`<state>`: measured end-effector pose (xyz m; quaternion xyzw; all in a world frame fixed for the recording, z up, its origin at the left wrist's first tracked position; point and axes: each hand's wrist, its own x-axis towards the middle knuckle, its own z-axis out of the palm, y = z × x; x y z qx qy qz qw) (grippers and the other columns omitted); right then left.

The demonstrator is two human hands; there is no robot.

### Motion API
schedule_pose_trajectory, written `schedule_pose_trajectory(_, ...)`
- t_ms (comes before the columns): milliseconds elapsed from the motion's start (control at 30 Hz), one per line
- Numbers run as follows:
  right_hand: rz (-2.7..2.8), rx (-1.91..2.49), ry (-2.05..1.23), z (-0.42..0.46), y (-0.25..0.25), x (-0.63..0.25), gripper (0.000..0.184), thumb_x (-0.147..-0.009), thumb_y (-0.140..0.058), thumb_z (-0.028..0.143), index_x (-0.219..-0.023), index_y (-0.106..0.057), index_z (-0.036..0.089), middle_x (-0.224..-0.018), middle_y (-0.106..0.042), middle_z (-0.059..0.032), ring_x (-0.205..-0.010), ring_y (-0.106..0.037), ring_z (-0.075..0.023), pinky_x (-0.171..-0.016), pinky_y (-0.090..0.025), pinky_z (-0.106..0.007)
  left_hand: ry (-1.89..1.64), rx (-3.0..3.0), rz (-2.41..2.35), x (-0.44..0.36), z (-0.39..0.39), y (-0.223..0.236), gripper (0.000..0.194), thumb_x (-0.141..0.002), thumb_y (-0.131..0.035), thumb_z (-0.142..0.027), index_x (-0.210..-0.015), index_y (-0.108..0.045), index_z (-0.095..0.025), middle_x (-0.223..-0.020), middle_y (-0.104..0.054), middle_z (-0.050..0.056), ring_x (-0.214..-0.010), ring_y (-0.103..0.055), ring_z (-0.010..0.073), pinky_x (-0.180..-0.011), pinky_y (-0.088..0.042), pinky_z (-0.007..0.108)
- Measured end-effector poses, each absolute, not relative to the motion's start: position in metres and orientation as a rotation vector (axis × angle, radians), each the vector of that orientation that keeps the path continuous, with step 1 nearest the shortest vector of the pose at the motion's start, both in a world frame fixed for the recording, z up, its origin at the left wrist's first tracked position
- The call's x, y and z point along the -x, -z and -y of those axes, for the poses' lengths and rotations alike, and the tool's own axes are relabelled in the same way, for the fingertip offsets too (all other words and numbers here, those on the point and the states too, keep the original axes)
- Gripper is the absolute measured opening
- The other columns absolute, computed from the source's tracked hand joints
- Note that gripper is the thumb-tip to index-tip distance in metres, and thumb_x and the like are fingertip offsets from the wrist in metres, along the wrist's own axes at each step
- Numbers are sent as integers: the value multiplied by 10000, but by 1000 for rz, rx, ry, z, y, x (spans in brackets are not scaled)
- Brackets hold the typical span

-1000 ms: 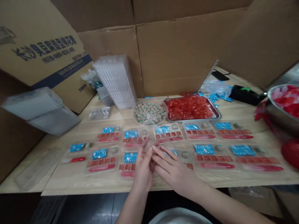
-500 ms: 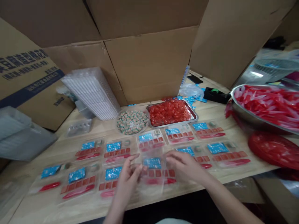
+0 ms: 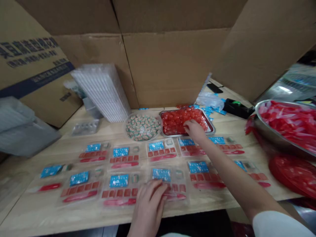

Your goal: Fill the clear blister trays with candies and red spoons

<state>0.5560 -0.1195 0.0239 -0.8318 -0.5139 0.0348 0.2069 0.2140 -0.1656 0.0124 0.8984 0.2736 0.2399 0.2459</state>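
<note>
My left hand rests at the near left side of a clear plastic tray, its fingers extended over the lower part. That tray holds a blue packet, a small square piece, a row of red squares and a pink-red stick-like piece partly under the hand. My right hand reaches into a metal tray heaped with small shiny red pieces. Its fingers are bent together at the pile's near side, and what they pinch, if anything, is hidden.
Several similarly filled clear trays lie in two rows. Behind stand a round bowl of small wrapped squares and a leaning stack of clear trays. A large metal bowl of red-and-white pieces, a black tape dispenser and cardboard walls surround them.
My right hand has moved from the front middle tray up to the red pieces in the metal tray. My left hand has lowered onto the near side of the front tray. The view has shifted slightly.
</note>
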Motion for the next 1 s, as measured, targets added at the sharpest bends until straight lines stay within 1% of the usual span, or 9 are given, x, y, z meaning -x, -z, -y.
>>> schedule_pose_trajectory(100,1387,2243,-248,149,-27,-537,215,-862,-476,213,-1011,-626,172,-950,-661,-75,-867,-621,-195,-774,-489,-308,-553,-2577,-663,-207,182,-4,386,-846,-515,-117,-1206,-557,-248,-1235,-592,73,-1204,-486,270,-958,-427,472)
schedule_pose_trajectory(167,1329,2051,-582,175,-35,-512,210,-848,-517,303,-982,-642,200,-863,-680,-34,-763,-637,-170,-687,-509,-281,-546,-2566,-657,-207,182,-5,350,-852,-518,-117,-1171,-575,-247,-1225,-596,68,-1231,-458,272,-983,-399,486)
schedule_pose_trajectory(233,1186,1772,-1026,201,-43,-482,239,-815,-562,371,-949,-669,205,-824,-696,-28,-724,-647,-168,-659,-523,-289,-614,-2432,-710,-210,179,-11,299,-866,-517,-129,-1129,-591,-248,-1170,-619,64,-1182,-499,242,-972,-413,445)
schedule_pose_trajectory(300,1038,1603,-1284,220,-49,-452,283,-800,-578,401,-959,-686,194,-812,-707,-40,-719,-659,-171,-664,-536,-307,-702,-2215,-786,-218,175,-21,215,-878,-519,-153,-1056,-608,-233,-1059,-647,57,-1052,-569,197,-904,-458,370)
schedule_pose_trajectory(400,947,1581,-1248,233,-51,-421,270,-771,-626,371,-972,-697,205,-895,-714,-46,-780,-666,-169,-727,-541,-316,-766,-2011,-801,-235,170,-36,118,-855,-571,-198,-958,-625,-208,-928,-644,45,-888,-601,165,-781,-490,295)
schedule_pose_trajectory(500,862,1550,-1127,234,-50,-405,227,-722,-683,337,-911,-688,211,-902,-713,-36,-793,-663,-164,-727,-545,-303,-794,-1982,-804,-249,169,-41,64,-831,-597,-185,-868,-648,-198,-875,-635,35,-829,-599,152,-748,-485,273)
schedule_pose_trajectory(633,721,1473,-1107,234,-50,-396,194,-679,-726,344,-782,-661,192,-768,-708,-30,-688,-655,-152,-645,-549,-283,-811,-1800,-936,-253,175,-35,49,-813,-619,-202,-860,-629,-195,-855,-646,21,-805,-612,145,-716,-495,250)
schedule_pose_trajectory(867,747,1392,-1051,239,-42,-388,120,-694,-727,313,-756,-697,215,-970,-696,-52,-908,-649,-182,-805,-524,-314,-841,-1864,-939,-249,175,-32,103,-825,-591,-176,-925,-601,-199,-885,-645,23,-827,-599,152,-734,-476,262)
schedule_pose_trajectory(1000,799,1420,-1039,239,-37,-387,119,-724,-696,322,-781,-686,219,-948,-694,-43,-893,-647,-176,-799,-517,-309,-890,-2041,-846,-249,172,-34,61,-841,-550,-143,-837,-584,-193,-850,-614,24,-825,-571,155,-749,-446,274)
